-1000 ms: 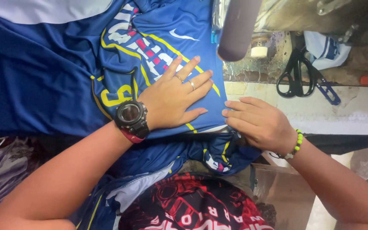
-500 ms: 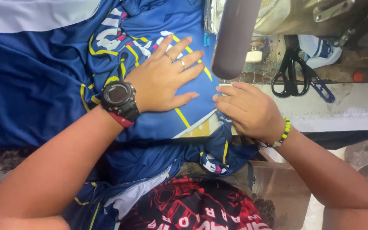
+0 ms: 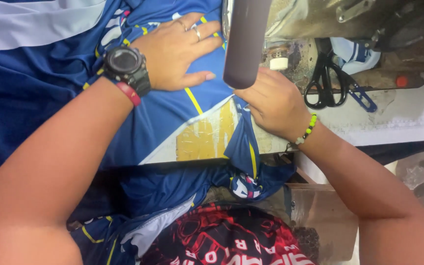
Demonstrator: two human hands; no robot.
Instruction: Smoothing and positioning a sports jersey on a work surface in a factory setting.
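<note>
A blue sports jersey (image 3: 35, 98) with yellow trim and a white band lies spread over a sewing table. My left hand (image 3: 177, 51), with a black watch and rings, presses flat on the jersey, fingers spread toward the machine. My right hand (image 3: 273, 100), wearing a green bead bracelet, rests curled on the jersey's edge just under a dark cylindrical part of the sewing machine (image 3: 245, 41). Part of its fingers is hidden by that cylinder.
Black scissors (image 3: 326, 81) lie on the table to the right of the machine. A white thread spool (image 3: 278, 63) sits behind my right hand. A yellowed patch of tabletop (image 3: 204, 137) shows at the front. A red and black garment (image 3: 226, 240) lies at the bottom.
Both hands have slid the jersey away from me and toward the machine. More bare tabletop shows at the front edge.
</note>
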